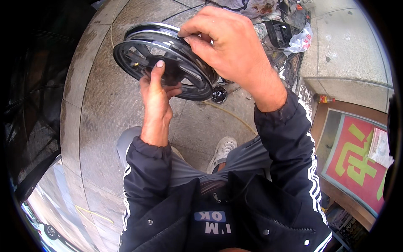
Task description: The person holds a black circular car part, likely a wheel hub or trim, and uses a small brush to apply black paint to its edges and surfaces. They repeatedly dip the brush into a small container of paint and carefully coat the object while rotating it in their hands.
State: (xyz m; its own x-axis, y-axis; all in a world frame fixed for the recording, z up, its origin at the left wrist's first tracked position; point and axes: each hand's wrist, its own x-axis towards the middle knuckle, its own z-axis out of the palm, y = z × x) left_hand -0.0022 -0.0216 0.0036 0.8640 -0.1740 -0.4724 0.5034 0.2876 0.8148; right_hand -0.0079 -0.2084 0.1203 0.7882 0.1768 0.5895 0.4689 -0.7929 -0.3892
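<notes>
A black wheel rim (pixel 126 48) with broad spokes is held up in front of me, tilted, its edges shiny. My left hand (pixel 156 86) grips it at the middle from below, the thumb lying over a spoke and the other fingers behind. A small yellow piece (pixel 136 64) shows inside the rim near its left side. My right hand (pixel 228 46) is at the rim's upper right edge, thumb and forefinger pinched together close to the rim's channel. Whatever lies between those fingertips, if anything, is too small or hidden to make out.
On the paving below stands a small round black container (pixel 219 95), with a thin yellow hose (pixel 235 115) nearby. Cables, a clear plastic bag (pixel 300 42) and dark clutter lie at the upper right. A wooden-framed case with a red-and-yellow sheet (pixel 357 155) stands at my right.
</notes>
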